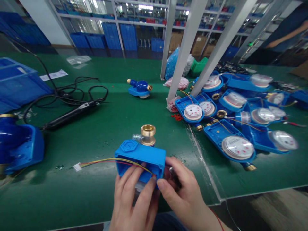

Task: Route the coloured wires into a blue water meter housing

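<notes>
At the bottom centre of the frame, two bare hands meet on a blue water meter housing (141,159) standing on a green table (96,128). The left hand (134,200) is clamped on the near face of the housing, fingers spread over the plastic. The right hand (183,192) presses in at the housing's right corner, thumb and forefinger pinched together there; what they pinch is hidden.

A brass threaded fitting (148,134) rises behind the housing. Thin coloured wires (106,161) trail left from it to a small white connector (77,166).

The meter will likely feel heavy for its size, given the brass, with a stiff plastic shell that may be slick. The box sides or brass neck look like the safest grips; the wires seem fragile and should not carry weight.

At mid-left lies a black wand-shaped tool (72,115) with looping black cable. At the left edge sits part of another blue meter (16,144). In the centre distance stands a single blue meter (140,87).

To the right is a crowded pile of meters with white dials (238,112) facing up. White slanted posts (187,45) rise from the table. Shelving with blue bins (115,35) fills the background, and another person's sleeve (284,35) shows at the upper right.
</notes>
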Action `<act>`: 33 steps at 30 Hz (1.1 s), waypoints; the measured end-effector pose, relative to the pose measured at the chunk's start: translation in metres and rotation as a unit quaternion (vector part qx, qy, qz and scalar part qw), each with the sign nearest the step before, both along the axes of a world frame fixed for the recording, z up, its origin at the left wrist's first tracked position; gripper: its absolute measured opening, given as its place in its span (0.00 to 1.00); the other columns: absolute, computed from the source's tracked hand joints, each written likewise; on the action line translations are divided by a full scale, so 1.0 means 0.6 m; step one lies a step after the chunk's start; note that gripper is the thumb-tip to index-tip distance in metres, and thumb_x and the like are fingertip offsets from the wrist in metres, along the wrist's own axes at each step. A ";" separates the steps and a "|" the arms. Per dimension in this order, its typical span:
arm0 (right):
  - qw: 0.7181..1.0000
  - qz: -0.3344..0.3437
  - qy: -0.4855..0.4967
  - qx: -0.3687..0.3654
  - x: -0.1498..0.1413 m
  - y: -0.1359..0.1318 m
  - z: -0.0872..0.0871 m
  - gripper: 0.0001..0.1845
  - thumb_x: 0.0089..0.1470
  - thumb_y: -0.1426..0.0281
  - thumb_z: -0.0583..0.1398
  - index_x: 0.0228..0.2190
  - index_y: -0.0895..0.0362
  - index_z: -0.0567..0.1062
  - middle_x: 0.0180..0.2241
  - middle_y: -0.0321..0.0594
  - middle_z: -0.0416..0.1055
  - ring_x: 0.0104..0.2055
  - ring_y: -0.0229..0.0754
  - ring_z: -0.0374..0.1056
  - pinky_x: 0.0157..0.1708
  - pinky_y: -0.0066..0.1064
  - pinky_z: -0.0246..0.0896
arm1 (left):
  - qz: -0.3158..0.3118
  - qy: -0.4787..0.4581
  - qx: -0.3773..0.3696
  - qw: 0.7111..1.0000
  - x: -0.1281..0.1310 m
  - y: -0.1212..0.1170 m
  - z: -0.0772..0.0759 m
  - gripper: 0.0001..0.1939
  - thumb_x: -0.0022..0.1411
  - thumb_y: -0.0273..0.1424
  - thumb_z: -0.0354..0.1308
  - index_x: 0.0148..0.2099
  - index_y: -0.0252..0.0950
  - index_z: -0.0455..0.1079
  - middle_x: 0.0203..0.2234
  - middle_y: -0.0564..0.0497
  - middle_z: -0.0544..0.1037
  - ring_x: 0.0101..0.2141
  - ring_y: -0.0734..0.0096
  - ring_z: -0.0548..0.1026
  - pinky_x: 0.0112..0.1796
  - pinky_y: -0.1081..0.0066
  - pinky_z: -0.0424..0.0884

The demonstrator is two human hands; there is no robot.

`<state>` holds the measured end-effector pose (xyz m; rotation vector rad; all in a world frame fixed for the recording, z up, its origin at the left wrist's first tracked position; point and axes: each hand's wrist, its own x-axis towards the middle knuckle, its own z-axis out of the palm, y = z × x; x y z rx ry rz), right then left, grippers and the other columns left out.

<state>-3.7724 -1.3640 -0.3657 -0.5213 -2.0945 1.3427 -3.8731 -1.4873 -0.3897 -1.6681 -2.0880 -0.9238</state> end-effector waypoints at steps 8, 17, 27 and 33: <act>0.996 -0.050 0.030 0.064 -0.017 -0.009 -0.003 0.11 0.60 0.65 0.57 0.44 0.53 0.68 0.30 0.30 0.65 0.27 0.26 0.62 0.27 0.10 0.61 | 0.063 -0.050 0.013 0.997 0.026 0.002 0.009 0.16 0.58 0.18 0.58 0.49 0.32 0.67 0.55 0.35 0.65 0.59 0.50 0.62 0.56 0.45 0.60; 0.997 -0.014 0.023 0.067 -0.009 -0.011 -0.010 0.13 0.62 0.64 0.55 0.48 0.50 0.66 0.36 0.32 0.66 0.33 0.26 0.65 0.34 0.10 0.62 | 0.073 -0.050 -0.020 0.996 0.031 -0.010 0.009 0.15 0.62 0.20 0.54 0.51 0.34 0.63 0.54 0.33 0.61 0.57 0.50 0.60 0.52 0.44 0.64; 1.000 -0.025 -0.020 0.002 0.020 0.023 -0.002 0.18 0.62 0.65 0.57 0.54 0.43 0.66 0.37 0.34 0.64 0.35 0.28 0.64 0.32 0.15 0.62 | 0.010 -0.071 0.002 0.997 0.002 -0.015 -0.010 0.18 0.59 0.25 0.60 0.52 0.38 0.65 0.54 0.41 0.61 0.57 0.58 0.59 0.57 0.62 0.59; 0.983 -0.136 -0.008 0.124 0.078 0.024 0.053 0.16 0.66 0.65 0.48 0.39 0.52 0.75 0.41 0.42 0.60 0.43 0.37 0.60 0.38 0.27 0.59 | 0.056 -0.066 0.011 0.996 0.008 -0.011 -0.011 0.14 0.59 0.34 0.61 0.48 0.42 0.68 0.47 0.43 0.64 0.50 0.57 0.62 0.52 0.62 0.60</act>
